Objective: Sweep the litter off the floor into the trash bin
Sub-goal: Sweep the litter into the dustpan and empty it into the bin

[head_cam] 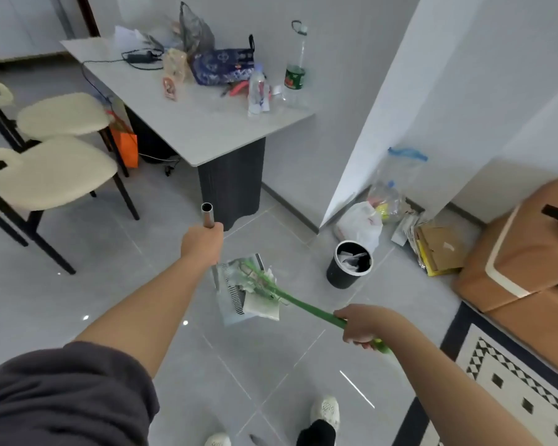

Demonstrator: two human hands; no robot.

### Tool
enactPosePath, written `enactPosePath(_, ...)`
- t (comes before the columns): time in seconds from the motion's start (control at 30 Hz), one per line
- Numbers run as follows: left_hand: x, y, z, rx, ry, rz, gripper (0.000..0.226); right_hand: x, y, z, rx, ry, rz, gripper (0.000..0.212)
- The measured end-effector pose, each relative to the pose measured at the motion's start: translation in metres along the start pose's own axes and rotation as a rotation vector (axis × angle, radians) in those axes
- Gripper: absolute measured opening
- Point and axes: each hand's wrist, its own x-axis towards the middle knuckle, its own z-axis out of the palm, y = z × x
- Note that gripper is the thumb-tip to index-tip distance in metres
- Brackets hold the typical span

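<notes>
tube (pixel 207 214) of shiny metal fills clenched left hand (pixel 203 243); right hand (pixel 360 325) clenches green broomstick (pixel 307 306).

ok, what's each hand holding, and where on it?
The left hand grips the dustpan pole just below its top end. The right hand grips the broom handle near its upper end.

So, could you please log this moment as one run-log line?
left hand grips dustpan handle | right hand grips green broom | paper litter in dustpan | trash bin apart, not yet reached
</notes>
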Motion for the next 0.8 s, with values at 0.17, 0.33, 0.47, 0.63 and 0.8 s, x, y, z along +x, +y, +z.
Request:
enactPosePath(0.17,0.001,0.06,0.098,0.032,-0.023,0.098,0.038,0.03,0.084,-0.056,0.048,0.058,0.011,0.048)
enactPosePath(0.33,-0.014,0.121,0.204,0.157,-0.032,0.217,0.028,0.05,0.175,-0.125,0.099,0.104,0.025,0.051)
enactPosePath(0.47,-0.026,0.144,0.274,0.186,-0.074,0.309,0.03,0.059,0.23,-0.172,0.115,0.116,0.056,0.047)
enactPosePath(0.63,-0.027,0.161,0.351,0.231,-0.124,0.423,0.029,0.081,0.279,-0.203,0.172,0.134,0.096,0.05)
enactPosePath(0.8,-0.023,0.159,0.402,0.342,-0.206,0.508,0.025,0.103,0.312,-0.214,0.204,0.135,0.113,0.056)
